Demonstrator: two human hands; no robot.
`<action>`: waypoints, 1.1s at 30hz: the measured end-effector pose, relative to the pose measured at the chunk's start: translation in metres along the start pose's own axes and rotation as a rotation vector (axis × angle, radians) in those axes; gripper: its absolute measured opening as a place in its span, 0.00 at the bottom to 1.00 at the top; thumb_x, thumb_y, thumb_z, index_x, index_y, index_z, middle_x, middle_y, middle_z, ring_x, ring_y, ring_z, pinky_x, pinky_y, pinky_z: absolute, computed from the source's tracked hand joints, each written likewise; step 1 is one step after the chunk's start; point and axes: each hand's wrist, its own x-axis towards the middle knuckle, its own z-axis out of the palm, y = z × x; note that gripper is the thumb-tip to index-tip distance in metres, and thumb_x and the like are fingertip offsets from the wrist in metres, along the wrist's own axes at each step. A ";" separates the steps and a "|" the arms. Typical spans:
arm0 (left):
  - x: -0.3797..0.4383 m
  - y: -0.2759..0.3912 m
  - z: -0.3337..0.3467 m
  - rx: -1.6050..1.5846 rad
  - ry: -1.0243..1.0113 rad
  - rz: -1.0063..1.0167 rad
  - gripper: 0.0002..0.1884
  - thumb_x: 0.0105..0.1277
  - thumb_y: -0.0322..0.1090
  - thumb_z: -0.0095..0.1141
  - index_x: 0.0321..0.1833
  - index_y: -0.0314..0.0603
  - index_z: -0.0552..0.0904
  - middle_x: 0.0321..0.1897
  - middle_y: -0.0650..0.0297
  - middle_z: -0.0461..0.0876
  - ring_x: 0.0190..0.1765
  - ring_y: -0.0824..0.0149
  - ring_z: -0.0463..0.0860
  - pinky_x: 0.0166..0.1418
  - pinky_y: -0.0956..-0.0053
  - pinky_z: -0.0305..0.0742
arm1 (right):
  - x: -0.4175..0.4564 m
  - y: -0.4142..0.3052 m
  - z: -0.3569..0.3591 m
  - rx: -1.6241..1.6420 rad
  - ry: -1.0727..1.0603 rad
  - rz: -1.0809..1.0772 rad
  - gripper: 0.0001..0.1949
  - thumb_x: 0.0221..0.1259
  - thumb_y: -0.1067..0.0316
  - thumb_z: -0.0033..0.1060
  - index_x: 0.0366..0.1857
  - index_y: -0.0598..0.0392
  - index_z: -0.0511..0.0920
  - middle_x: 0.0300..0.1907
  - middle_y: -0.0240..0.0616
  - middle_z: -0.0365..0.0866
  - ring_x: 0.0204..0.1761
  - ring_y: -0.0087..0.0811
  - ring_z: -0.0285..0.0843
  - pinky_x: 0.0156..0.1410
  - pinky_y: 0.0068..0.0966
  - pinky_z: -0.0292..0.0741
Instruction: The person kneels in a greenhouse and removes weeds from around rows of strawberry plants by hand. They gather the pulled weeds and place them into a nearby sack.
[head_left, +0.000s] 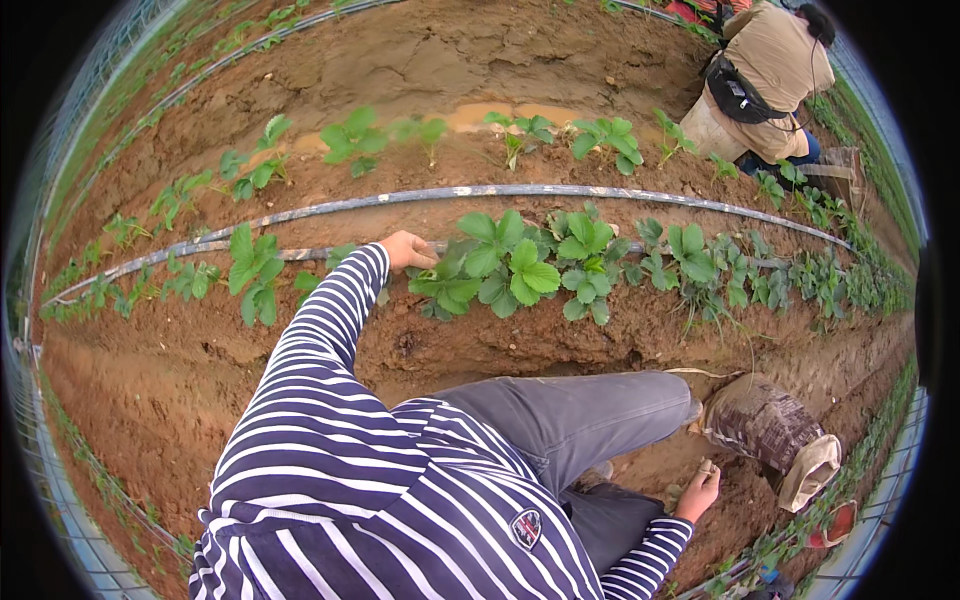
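My left hand (409, 250) reaches into the row of strawberry plants, at the left side of a leafy plant (510, 262). Its fingers point down near a dark drip hose (304, 254), and leaves partly hide the fingertips, so any hold is unclear. Low on the right, my right hand (697, 491) hangs beside my bent leg with the fingers curled together. Whether something small is between those fingers is too small to tell. A brown printed sack (765, 424) with a rolled-down pale rim lies tilted just beyond this hand.
A second hose (450, 193) runs along the bed between two plant rows. Muddy puddles (480, 116) lie past the far row. At the upper right a person (772, 67) bends over the plants, with another sack (836, 176) close by. A red container (832, 523) sits at the lower right.
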 end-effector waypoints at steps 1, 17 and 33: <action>0.004 -0.013 -0.006 0.034 -0.047 0.085 0.16 0.54 0.33 0.62 0.47 0.41 0.82 0.39 0.65 0.84 0.40 0.72 0.80 0.43 0.74 0.75 | -0.001 -0.002 0.002 0.010 -0.006 -0.004 0.15 0.67 0.61 0.46 0.36 0.66 0.72 0.28 0.47 0.75 0.28 0.35 0.66 0.38 0.31 0.69; 0.043 -0.075 -0.015 0.115 0.300 0.304 0.07 0.56 0.32 0.55 0.34 0.36 0.79 0.29 0.52 0.81 0.36 0.55 0.80 0.40 0.68 0.73 | 0.004 -0.002 0.013 -0.059 -0.047 -0.068 0.13 0.66 0.62 0.48 0.34 0.63 0.73 0.27 0.45 0.76 0.26 0.35 0.67 0.36 0.30 0.69; -0.042 -0.040 0.095 -0.528 0.627 -0.195 0.11 0.61 0.34 0.48 0.37 0.32 0.77 0.30 0.51 0.81 0.27 0.60 0.78 0.31 0.69 0.71 | 0.006 -0.030 0.001 0.041 -0.001 0.002 0.12 0.67 0.62 0.48 0.34 0.62 0.73 0.24 0.39 0.73 0.26 0.26 0.63 0.34 0.25 0.68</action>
